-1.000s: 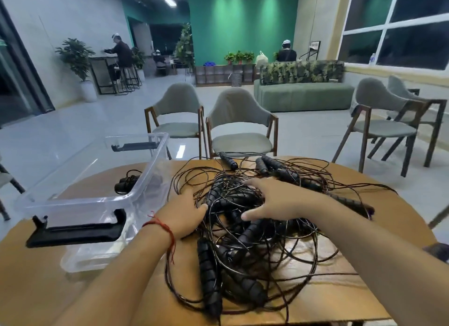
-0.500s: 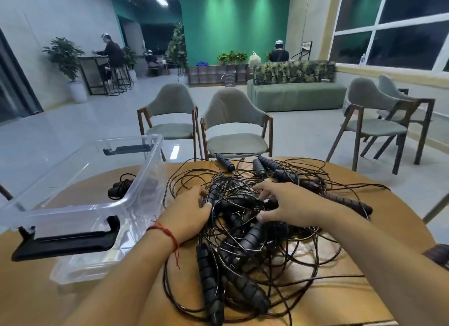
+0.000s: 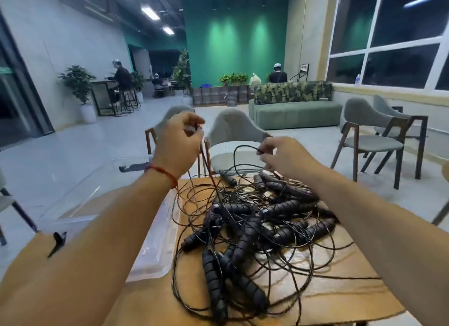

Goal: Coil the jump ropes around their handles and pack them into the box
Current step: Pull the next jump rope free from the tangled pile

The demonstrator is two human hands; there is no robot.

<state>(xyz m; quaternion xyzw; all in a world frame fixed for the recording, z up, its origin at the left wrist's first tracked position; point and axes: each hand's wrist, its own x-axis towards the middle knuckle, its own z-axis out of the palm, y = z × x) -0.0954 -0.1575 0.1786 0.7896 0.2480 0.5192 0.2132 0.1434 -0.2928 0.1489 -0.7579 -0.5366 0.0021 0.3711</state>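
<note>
A tangled heap of black jump ropes with ribbed black handles lies on the round wooden table. My left hand is raised above the heap and pinches a thin cord that runs down into the tangle. To its right, my right hand is also lifted and pinches a looped cord between its fingertips. The clear plastic box with black latches stands at the left of the table, partly behind my left forearm.
Two grey wooden chairs stand just beyond the table, more chairs at the right. A green sofa sits farther back. People work at distant tables. The table's near edge runs bottom right.
Both hands have risen off the heap, each lifting a thin cord out of the tangle. The camera view has tilted and moved closer, and the box now sits lower left.
</note>
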